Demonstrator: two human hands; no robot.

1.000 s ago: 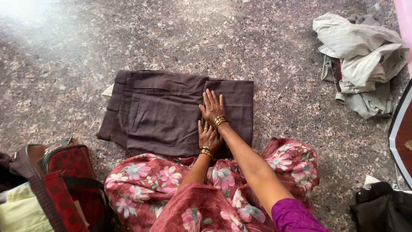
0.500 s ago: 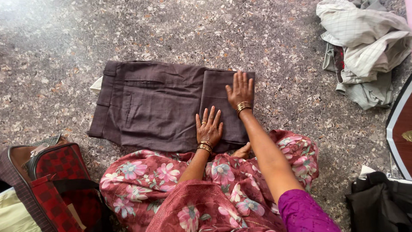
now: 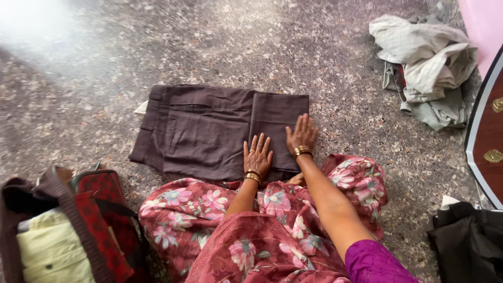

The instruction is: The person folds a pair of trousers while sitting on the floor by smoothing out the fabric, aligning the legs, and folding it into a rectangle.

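A single head-worn camera looks steeply down from above a person seated on the floor [image 3: 209,42], facing forward and away from the body. It sits close: the lap in floral cloth [image 3: 251,230] fills the near edge, with both forearms reaching into the middle. The speckled floor runs to the far edge. No second view shares the scene.
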